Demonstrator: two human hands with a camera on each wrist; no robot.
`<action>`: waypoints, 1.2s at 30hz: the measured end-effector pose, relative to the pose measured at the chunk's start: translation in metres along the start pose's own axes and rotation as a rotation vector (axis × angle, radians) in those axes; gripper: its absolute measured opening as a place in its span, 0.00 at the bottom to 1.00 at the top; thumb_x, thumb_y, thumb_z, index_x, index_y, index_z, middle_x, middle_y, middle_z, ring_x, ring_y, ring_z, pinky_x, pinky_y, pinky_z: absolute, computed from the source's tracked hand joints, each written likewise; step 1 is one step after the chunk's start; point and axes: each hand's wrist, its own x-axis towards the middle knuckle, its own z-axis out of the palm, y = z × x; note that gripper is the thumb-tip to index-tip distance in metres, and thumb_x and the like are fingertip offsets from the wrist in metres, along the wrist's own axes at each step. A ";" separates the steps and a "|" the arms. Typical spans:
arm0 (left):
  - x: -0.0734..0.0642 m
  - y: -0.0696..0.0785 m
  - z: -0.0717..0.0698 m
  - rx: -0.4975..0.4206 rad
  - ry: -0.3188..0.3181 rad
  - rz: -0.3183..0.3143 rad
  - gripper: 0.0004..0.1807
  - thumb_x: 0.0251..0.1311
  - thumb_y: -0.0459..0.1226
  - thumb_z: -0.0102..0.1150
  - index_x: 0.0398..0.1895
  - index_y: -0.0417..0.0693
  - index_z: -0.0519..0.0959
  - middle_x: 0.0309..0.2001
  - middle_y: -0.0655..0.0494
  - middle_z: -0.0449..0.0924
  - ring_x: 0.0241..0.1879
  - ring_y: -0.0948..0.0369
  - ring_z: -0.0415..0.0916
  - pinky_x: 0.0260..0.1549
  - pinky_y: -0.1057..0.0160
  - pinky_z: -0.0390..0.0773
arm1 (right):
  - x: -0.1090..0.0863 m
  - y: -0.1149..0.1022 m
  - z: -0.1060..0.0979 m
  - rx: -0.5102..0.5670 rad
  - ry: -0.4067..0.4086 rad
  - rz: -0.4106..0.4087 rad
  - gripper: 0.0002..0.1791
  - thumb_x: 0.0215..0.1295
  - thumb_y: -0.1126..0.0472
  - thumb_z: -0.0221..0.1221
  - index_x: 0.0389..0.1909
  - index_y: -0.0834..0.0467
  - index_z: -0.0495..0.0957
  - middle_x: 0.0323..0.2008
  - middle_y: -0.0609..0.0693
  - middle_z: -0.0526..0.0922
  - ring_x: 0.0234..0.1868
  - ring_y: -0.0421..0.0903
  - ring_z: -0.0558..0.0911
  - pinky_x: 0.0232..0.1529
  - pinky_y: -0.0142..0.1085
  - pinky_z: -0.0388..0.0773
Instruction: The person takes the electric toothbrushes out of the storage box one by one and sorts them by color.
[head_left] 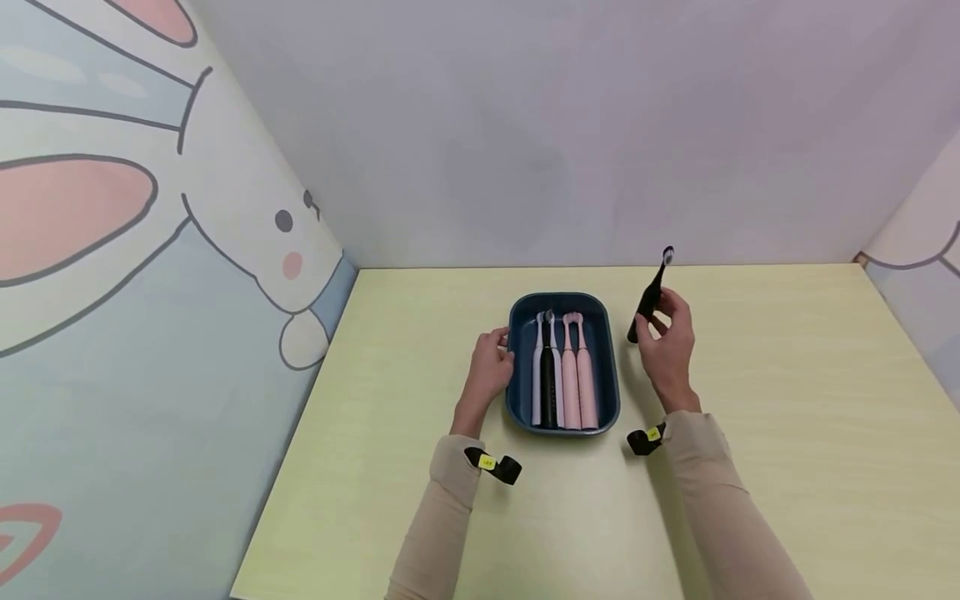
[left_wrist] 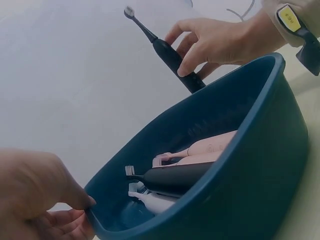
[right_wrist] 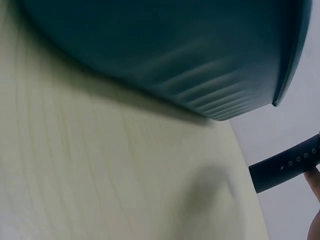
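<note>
A dark blue bin [head_left: 613,400] stands on the table with several electric toothbrushes lying side by side in it: pink ones [head_left: 585,383], a black one [head_left: 548,387] and pale lilac ones [head_left: 537,383]. My left hand [head_left: 490,367] pinches the bin's left rim between thumb and fingers, as the left wrist view shows closely. To the right of the bin, my right hand [head_left: 670,342] grips another black electric toothbrush [head_left: 649,302] by its handle, tilted with its brush head up. In the right wrist view only the handle's lower end [right_wrist: 280,167] and part of a finger show.
The pale yellow table [head_left: 780,400] extends on both sides of the bin. A plain light wall [head_left: 540,150] rises behind it, and a wall with a cartoon rabbit [head_left: 247,217] stands to the left. Each wrist wears a black strap camera [head_left: 504,468].
</note>
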 end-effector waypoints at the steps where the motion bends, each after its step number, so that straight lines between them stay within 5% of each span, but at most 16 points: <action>1: 0.000 0.000 0.000 0.002 0.003 0.000 0.24 0.65 0.28 0.49 0.65 0.40 0.67 0.50 0.44 0.69 0.43 0.55 0.76 0.41 0.60 0.77 | 0.000 0.002 0.002 -0.003 -0.002 0.000 0.28 0.57 0.77 0.58 0.60 0.68 0.67 0.51 0.63 0.74 0.49 0.35 0.75 0.48 0.33 0.79; 20: 0.001 0.000 0.001 0.028 0.003 0.007 0.24 0.65 0.29 0.50 0.65 0.41 0.68 0.49 0.45 0.70 0.42 0.56 0.75 0.40 0.61 0.76 | -0.002 0.017 0.009 0.001 -0.034 -0.015 0.27 0.59 0.73 0.59 0.60 0.62 0.68 0.51 0.59 0.75 0.48 0.32 0.73 0.46 0.20 0.74; 29: 0.003 0.000 -0.001 0.017 0.013 0.032 0.24 0.64 0.28 0.51 0.65 0.39 0.68 0.49 0.44 0.70 0.39 0.56 0.76 0.36 0.63 0.76 | -0.003 0.019 0.011 -0.031 -0.052 -0.002 0.25 0.60 0.71 0.59 0.60 0.62 0.68 0.51 0.58 0.74 0.49 0.36 0.74 0.50 0.31 0.78; 36: 0.002 -0.003 0.000 0.020 0.012 0.035 0.24 0.64 0.28 0.51 0.65 0.39 0.68 0.48 0.44 0.70 0.40 0.57 0.76 0.37 0.63 0.75 | -0.007 0.021 0.010 -0.040 -0.061 -0.004 0.25 0.60 0.71 0.59 0.59 0.65 0.68 0.51 0.60 0.74 0.50 0.33 0.73 0.50 0.29 0.77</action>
